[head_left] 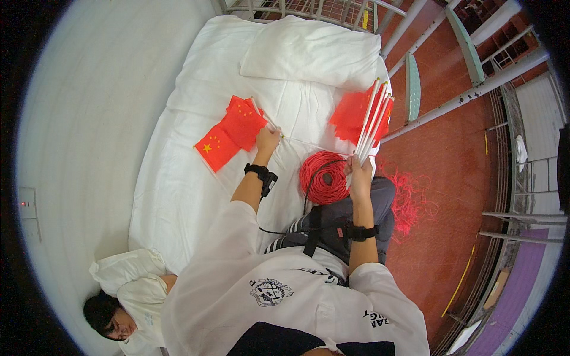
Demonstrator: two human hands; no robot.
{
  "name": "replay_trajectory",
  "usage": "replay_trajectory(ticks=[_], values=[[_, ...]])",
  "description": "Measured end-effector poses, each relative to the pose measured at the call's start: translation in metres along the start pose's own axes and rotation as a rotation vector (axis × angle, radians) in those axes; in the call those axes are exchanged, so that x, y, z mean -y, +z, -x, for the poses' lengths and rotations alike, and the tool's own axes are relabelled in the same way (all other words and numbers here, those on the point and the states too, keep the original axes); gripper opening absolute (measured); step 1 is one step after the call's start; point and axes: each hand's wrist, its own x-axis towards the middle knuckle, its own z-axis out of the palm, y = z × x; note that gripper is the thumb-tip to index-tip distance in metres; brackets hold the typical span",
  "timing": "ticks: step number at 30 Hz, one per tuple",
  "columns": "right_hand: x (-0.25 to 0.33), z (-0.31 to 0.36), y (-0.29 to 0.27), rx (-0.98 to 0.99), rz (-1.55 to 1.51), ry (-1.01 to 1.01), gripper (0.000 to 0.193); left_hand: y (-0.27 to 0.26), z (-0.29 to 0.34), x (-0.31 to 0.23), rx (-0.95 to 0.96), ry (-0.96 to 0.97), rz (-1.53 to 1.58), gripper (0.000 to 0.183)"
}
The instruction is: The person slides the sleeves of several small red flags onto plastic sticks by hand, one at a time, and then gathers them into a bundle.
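My left hand is closed at the lower end of a white stick that carries a small red flag with yellow stars. Beside it, a second small red flag lies on the bed, its large yellow star facing up. In my right hand a bundle of small red flags is gripped by the white sticks, which fan upward. Just left of that hand, a round coil of red cord rests on the sheet, with a thin dark cable crossing it.
A white sheet covers the bed, with a pillow at its far end. Tangled red strands hang at the right edge over the red floor. Metal bars and a ladder stand far right. Another person lies at lower left.
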Motion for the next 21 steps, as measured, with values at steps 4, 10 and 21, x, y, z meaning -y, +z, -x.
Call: replay_trajectory(ticks=[4, 10, 21], values=[[-0.002, 0.001, 0.012, 0.094, 0.002, 0.019, 0.01, -0.015, -0.017, 0.015, -0.198, 0.149, -0.183, 0.03], [-0.004, 0.0, 0.0, 0.052, -0.018, 0.028, 0.01, -0.018, 0.021, 0.009, -0.337, 0.009, -0.228, 0.027], [-0.006, 0.0, 0.002, 0.062, 0.06, 0.009, 0.008, -0.032, 0.049, -0.045, -0.055, 0.153, 0.339, 0.026]])
